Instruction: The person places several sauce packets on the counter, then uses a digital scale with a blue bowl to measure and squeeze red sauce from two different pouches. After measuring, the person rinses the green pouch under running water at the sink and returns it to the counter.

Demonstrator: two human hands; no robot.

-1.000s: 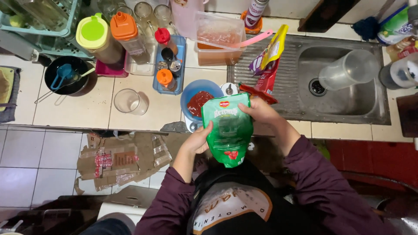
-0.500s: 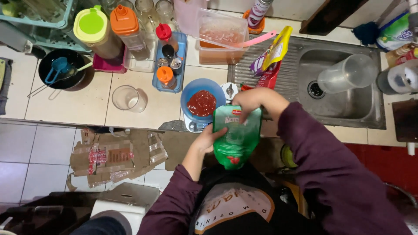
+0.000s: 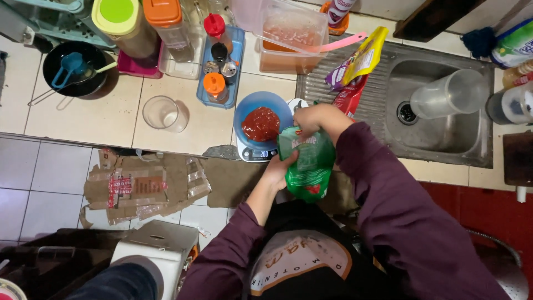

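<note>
From my remote seat I log the counter left to right: a black pot [image 3: 74, 69] holding a blue scoop [image 3: 69, 63] at the far left; behind it a jar with a lime-green lid [image 3: 119, 16] and a container with an orange lid [image 3: 164, 14]; an empty clear glass [image 3: 162, 113] standing alone on the tiled worktop; a blue tray [image 3: 237, 41] carrying small bottles, one with a red cap [image 3: 214, 25], one with an orange cap [image 3: 214, 84]. Below the counter edge, flattened cardboard [image 3: 139, 186] lies on the floor tiles. Next, a blue bowl [image 3: 244, 108] with red sauce [image 3: 261, 123] in it, sitting on a small kitchen scale [image 3: 256, 154]. Just right of the bowl, my left hand [image 3: 279, 169] is wrapped around the side of a green pouch [image 3: 307, 164], fingers closed on it from below; my right hand [image 3: 315, 119] is pinched on the pouch's top edge, right beside the bowl's rim. The pouch is held over the counter edge, tilted toward the bowl. Behind it stands a clear tub of reddish liquid [image 3: 291, 39] with a pink utensil [image 3: 338, 44] across it, then yellow and red packets [image 3: 358, 66] on the drainboard. Farthest right, a steel sink [image 3: 444, 139] with a clear plastic jug [image 3: 447, 94] lying inside.
</note>
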